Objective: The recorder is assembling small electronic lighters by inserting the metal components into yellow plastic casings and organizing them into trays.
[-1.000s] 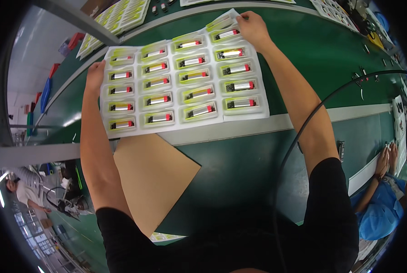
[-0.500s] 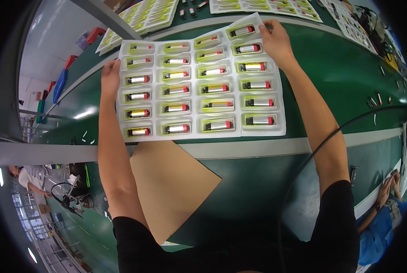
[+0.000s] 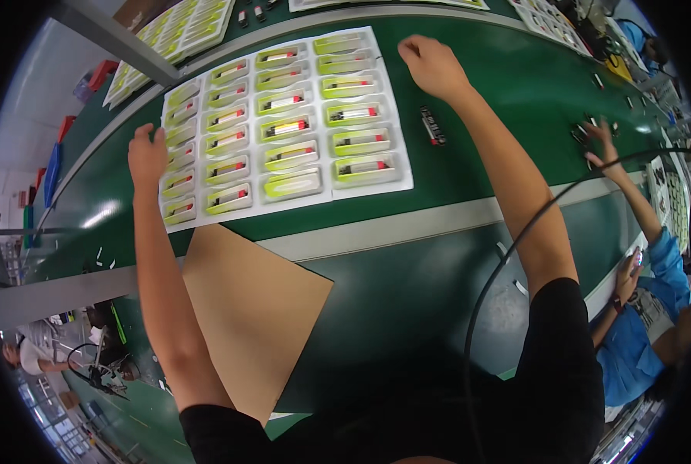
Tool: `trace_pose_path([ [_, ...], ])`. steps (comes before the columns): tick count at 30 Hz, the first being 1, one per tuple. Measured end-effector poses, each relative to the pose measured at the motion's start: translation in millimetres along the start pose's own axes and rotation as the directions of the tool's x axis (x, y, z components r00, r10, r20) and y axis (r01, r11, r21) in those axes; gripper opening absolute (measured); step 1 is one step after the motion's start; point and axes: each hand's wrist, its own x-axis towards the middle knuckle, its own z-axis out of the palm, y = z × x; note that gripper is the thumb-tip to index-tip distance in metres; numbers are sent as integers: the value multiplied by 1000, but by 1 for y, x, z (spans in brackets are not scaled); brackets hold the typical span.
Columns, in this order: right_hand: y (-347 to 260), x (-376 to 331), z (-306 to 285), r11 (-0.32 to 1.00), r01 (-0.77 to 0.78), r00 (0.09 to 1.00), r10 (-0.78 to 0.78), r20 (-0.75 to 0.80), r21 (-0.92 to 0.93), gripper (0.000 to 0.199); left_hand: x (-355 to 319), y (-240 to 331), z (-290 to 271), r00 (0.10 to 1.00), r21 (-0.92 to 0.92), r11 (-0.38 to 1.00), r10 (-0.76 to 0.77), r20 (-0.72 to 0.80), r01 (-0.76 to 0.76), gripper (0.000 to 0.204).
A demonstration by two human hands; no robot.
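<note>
A white tray (image 3: 326, 116) with rows of yellow-green compartments lies on the green table. Small silver cylinders with red ends, like battery cells (image 3: 287, 101), sit in many compartments; a few compartments, such as one at the near edge, look empty. My left hand (image 3: 148, 158) is beside the tray's left edge, fingers loosely bent and apart, gripping nothing that shows. Off the tray's far right corner hovers my right hand (image 3: 437, 68), fingers curled in with nothing visible in them. A couple of similar cells (image 3: 432, 127) lie on the table between the tray and my right forearm.
Brown cardboard (image 3: 256, 317) lies near me, below the tray. A black cable (image 3: 485, 298) arcs past my right arm. More filled trays (image 3: 179, 39) stand at the back. At right a co-worker in blue (image 3: 643, 309) reaches toward loose cells. A metal post (image 3: 117, 42) rises at left.
Both hands held a tray by its sides before; now they are off it and it lies flatter. Cells now show on the table at its right. The co-worker's arm has reached in.
</note>
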Motion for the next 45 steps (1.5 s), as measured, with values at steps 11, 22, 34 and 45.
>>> trace_pose_path([
  [11, 0, -121, -44, 977, -202, 971, 210, 119, -72, 27, -326, 168, -72, 916, 97, 984, 99, 389, -148, 83],
  [22, 65, -200, -113, 827, -438, 890, 455, 40, 354, 28, -369, 223, -111, 657, -310, 843, 537, 530, -440, 92],
  [34, 54, -349, -152, 914, -397, 867, 402, -295, 80, 29, -425, 211, -127, 851, -498, 792, 493, 179, -354, 43],
  [45, 120, -372, -141, 981, -174, 967, 154, -202, -82, 35, -698, 18, -104, 292, -415, 406, -905, -310, 814, 27],
])
